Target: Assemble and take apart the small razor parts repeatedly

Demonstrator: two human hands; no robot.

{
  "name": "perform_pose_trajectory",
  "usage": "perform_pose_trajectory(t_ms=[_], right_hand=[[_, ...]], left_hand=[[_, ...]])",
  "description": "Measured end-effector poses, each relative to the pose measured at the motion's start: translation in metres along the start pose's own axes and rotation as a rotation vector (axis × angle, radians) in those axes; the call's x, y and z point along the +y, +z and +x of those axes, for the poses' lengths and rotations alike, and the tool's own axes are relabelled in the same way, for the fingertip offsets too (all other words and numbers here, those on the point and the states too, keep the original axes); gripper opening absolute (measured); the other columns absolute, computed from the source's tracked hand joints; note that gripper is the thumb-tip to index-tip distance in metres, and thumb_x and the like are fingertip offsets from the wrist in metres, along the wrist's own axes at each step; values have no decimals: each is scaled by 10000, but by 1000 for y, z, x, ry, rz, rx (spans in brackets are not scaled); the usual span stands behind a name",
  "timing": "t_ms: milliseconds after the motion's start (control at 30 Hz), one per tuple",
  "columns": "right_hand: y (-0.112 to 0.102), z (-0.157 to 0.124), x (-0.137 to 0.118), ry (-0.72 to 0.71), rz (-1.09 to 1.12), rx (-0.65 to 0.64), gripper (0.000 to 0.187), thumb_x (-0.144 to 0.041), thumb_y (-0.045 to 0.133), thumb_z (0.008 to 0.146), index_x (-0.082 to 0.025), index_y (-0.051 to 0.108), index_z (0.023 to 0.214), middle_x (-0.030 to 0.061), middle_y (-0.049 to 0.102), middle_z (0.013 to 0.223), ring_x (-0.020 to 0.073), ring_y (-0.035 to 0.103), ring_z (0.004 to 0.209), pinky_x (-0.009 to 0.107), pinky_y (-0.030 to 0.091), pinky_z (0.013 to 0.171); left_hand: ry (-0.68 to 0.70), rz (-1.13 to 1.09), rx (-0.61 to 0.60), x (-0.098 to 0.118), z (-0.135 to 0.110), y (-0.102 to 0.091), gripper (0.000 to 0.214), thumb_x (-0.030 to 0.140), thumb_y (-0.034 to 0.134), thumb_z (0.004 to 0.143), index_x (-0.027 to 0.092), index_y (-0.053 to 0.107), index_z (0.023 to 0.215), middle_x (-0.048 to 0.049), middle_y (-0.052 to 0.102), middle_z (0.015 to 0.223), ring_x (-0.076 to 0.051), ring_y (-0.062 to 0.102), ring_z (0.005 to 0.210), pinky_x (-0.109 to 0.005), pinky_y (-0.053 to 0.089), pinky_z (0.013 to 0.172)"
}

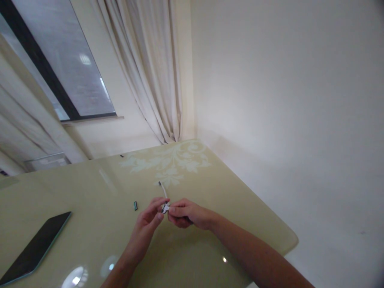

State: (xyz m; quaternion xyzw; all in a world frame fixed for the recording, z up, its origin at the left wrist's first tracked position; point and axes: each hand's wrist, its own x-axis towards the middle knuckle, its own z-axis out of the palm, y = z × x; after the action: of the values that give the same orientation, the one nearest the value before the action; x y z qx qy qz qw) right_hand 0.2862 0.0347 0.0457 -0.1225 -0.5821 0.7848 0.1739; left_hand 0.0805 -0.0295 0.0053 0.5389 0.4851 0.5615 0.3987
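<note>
Above the glossy table (pixel 210 176), my left hand (pixel 150 218) and my right hand (pixel 189 214) meet at a small white piece with dark parts (pixel 165 208). Thumb and fingers of the left pinch it from one side, while the curled right hand grips its other side. A short white cable (pixel 163 190) with a dark tip rises away from the fingers toward the far side. The exact kind of the piece is too small to make out, and fingertips partly cover it.
Left of my hands lies a small dark green-edged block (pixel 135 206). A black tablet-like slab (pixel 37 248) rests at the near left. Another tiny dark item (pixel 121 156) is near the far table edge. A white wall (pixel 285 100) borders the right side; curtains (pixel 150 72) hang behind.
</note>
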Motion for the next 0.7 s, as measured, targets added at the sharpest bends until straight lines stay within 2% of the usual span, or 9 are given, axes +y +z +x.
perform_pose_trajectory(t_ms=[100, 200, 267, 367, 433, 500, 567, 633, 700], right_hand=[[-7, 3, -2, -48, 23, 51, 591, -724, 598, 911, -168, 603, 712, -87, 341, 506, 68, 252, 428, 224, 158, 425], [-27, 6, -10, -213, 142, 293, 639, -790, 570, 878, -189, 543, 664, -103, 301, 481, 60, 203, 401, 220, 128, 395], [-45, 6, -16, -346, 209, 501, 641, -801, 620, 830, -201, 496, 641, -113, 291, 470, 51, 176, 391, 215, 110, 382], [-70, 1, -23, -480, 208, 749, 637, -786, 679, 787, -201, 489, 621, -116, 295, 454, 43, 179, 377, 206, 114, 368], [-82, -5, -25, -538, 236, 853, 643, -789, 689, 771, -205, 478, 608, -119, 284, 444, 44, 183, 370, 201, 125, 358], [-91, -10, -24, -577, 290, 916, 651, -799, 695, 752, -212, 456, 602, -122, 275, 438, 46, 190, 362, 199, 141, 345], [-98, -14, -22, -584, 329, 947, 657, -806, 701, 734, -219, 440, 598, -123, 276, 431, 50, 199, 353, 200, 154, 333], [-102, -17, -21, -577, 354, 958, 659, -804, 704, 730, -222, 427, 596, -124, 272, 429, 51, 201, 349, 199, 161, 328], [-104, -18, -21, -579, 368, 954, 652, -797, 691, 752, -221, 423, 602, -124, 268, 438, 51, 196, 351, 196, 162, 330]], left_hand=[[6, 84, 96, 3, 5, 1, 481, 555, 698, 887, 250, 746, 1255, -54, 697, 1029, -189, 620, 855, -286, 508, 767], [77, 315, 53, 10, 20, 14, 430, 505, 709, 880, 264, 748, 1233, -41, 692, 990, -172, 585, 749, -290, 493, 696], [146, 534, -65, 14, 35, 36, 386, 445, 754, 842, 263, 773, 1182, -62, 707, 1044, -203, 618, 813, -325, 510, 743], [186, 886, -215, 15, 64, 82, 343, 362, 781, 833, 270, 786, 1163, -81, 728, 1098, -271, 642, 1057, -403, 477, 947], [168, 957, -219, 12, 84, 114, 322, 360, 792, 829, 280, 793, 1141, -85, 729, 1147, -310, 619, 1147, -446, 435, 998], [136, 977, -197, 7, 103, 140, 297, 361, 783, 837, 268, 796, 1119, -99, 729, 1163, -335, 613, 1172, -466, 420, 997], [101, 988, -183, 2, 115, 156, 263, 364, 760, 853, 245, 801, 1083, -117, 731, 1153, -345, 624, 1158, -465, 423, 979], [86, 991, -186, -1, 119, 161, 279, 371, 745, 860, 232, 792, 1098, -126, 730, 1157, -342, 634, 1147, -455, 430, 965], [102, 985, -202, -1, 114, 154, 311, 355, 730, 867, 235, 769, 1151, -115, 732, 1171, -322, 639, 1153, -438, 432, 973]])
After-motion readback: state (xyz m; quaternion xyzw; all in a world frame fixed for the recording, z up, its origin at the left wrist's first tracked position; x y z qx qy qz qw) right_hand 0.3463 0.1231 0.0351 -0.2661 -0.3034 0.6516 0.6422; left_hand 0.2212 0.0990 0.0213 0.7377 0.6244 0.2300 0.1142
